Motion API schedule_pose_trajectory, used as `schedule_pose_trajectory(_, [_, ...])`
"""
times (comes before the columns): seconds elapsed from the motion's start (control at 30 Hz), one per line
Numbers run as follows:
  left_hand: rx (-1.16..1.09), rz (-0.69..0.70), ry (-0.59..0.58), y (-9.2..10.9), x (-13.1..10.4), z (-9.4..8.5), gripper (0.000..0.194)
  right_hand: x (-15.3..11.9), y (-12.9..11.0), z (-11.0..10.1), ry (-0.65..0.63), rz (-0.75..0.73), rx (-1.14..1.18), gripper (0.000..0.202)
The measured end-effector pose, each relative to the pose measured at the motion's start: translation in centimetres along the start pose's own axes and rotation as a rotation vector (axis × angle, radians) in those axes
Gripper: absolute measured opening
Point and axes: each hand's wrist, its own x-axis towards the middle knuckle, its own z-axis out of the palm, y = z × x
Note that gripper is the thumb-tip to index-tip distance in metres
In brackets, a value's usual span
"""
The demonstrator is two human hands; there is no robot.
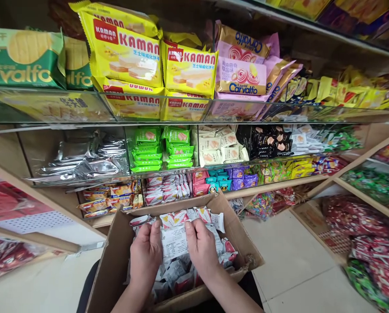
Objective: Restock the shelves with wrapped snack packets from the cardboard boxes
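My left hand (145, 250) and my right hand (202, 248) are both closed, thumbs on top, gripping opposite ends of a bunch of small wrapped snack packets (175, 242). The nearest packet turns a white face with dense printed text upward. Red-and-white packet ends show just beyond it. Below and around my hands is an open cardboard box (111, 256) with many loose packets of the same look inside. My fingers are mostly hidden beneath the bunch.
Ahead stands a glass-fronted shelf with yellow Kaman wafer packs (129, 52), green packets (147, 150) and silver packets (78, 154). Similar pink-and-white packets (166, 187) fill a lower compartment. Bagged sweets (354, 217) lie low at the right, beside the tiled floor (289, 261).
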Motion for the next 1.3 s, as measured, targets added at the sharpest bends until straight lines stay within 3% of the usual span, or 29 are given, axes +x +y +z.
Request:
schedule_pose_trajectory(0.13, [-0.06, -0.009, -0.041, 0.4, 0.2, -0.2, 0.026, 0.0, -0.5, -0.6, 0.071, -0.019, 0.058, 0.025])
schedule_pose_trajectory(0.23, [-0.117, -0.045, -0.11, 1.0, 0.0, -0.4, 0.033, 0.4, -0.6, -1.5, 0.102, -0.147, 0.079, 0.022])
schedule_pose_trajectory(0.3, [-0.238, -0.192, -0.224, 1.6, -0.1, -0.7, 0.04, 0.8, -0.4, -2.4, 0.106, -0.329, 0.031, 0.022])
schedule_pose_trajectory(0.43, [-0.703, -0.737, -0.737, 2.7, -0.6, -1.3, 0.053, 1.3, 0.2, -4.1, -0.017, -0.755, -0.155, 0.021])
schedule_pose_trajectory(0.47, [-0.788, -0.785, -0.804, 2.9, -0.8, -1.3, 0.049, 1.3, 0.3, -4.4, -0.045, -0.826, -0.175, 0.017])
schedule_pose_trajectory(0.53, [-0.881, -0.757, -0.768, 3.2, -1.2, -1.3, 0.038, 0.8, 0.3, -4.7, -0.059, -0.865, -0.121, 0.011])
schedule_pose_trajectory(0.6, [-0.902, -0.654, -0.616, 3.3, -1.5, -1.2, 0.044, 0.1, 0.2, -4.5, -0.033, -0.685, 0.032, 0.019])
schedule_pose_trajectory(0.7, [-0.863, -0.523, -0.448, 3.2, -1.6, -1.0, 0.065, -0.9, 0.2, -3.2, -0.086, -0.115, 0.38, 0.031])
schedule_pose_trajectory(0.77, [-0.83, -0.462, -0.405, 3.0, -1.5, -0.9, 0.071, -1.2, 0.3, -2.1, -0.217, 0.237, 0.621, 0.03])
schedule_pose_trajectory(0.83, [-0.816, -0.444, -0.423, 2.7, -1.5, -0.7, 0.07, -1.1, 0.5, -1.3, -0.321, 0.427, 0.755, 0.026])
schedule_pose_trajectory(0.93, [-0.841, -0.467, -0.45, 2.2, -1.5, -0.5, 0.064, -0.7, 0.9, -1.3, -0.329, 0.478, 0.769, 0.027])
schedule_pose_trajectory(1.13, [-0.787, -0.553, -0.441, 1.0, -1.3, -0.8, 0.039, -0.2, 1.4, -1.8, -0.359, 0.378, 0.667, 0.025])
schedule_pose_trajectory(1.23, [-0.805, -0.561, -0.41, 0.3, -1.4, -0.5, 0.029, -0.7, 0.7, -0.9, -0.273, 0.539, 0.849, 0.028])
schedule_pose_trajectory(1.3, [-0.794, -0.554, -0.37, -0.1, -1.5, -0.3, 0.028, -1.1, 0.1, -0.3, -0.292, 0.697, 0.999, 0.039])
